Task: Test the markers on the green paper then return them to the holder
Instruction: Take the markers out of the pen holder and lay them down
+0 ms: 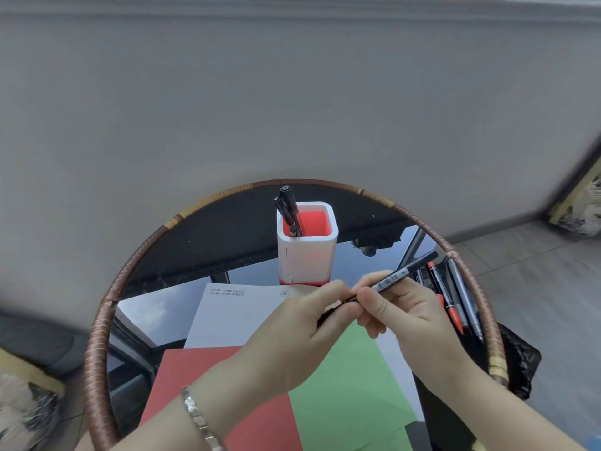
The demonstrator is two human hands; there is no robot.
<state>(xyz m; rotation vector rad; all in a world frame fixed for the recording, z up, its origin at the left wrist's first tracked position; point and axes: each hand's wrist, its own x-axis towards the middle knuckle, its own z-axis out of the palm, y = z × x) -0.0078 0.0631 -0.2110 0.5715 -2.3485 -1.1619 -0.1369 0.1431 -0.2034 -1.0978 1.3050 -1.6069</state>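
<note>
Black slim marker [401,274] — both hands' grip — over smooth green paper [351,379]

Round table [201,242]: glossy, mirror-like dark top, reflective as glass; rim [97,353] wrapped in ribbed brown cane-like winding with paler bands. Holder [307,252]: smooth white plastic shell, slightly glossy, with a red lining and red base. Green paper [354,385], red sheet [195,369] and white sheet [234,314]: matt, smooth paper, the white one faintly printed. Black marker [403,273] in the hands: smooth plastic barrel with a printed label. Loose markers [455,297] at the right edge: glossy plastic, black and red. Bracelet [198,418]: polished, silvery metal links. Wall [292,92]: matt grey, even finish.
</note>
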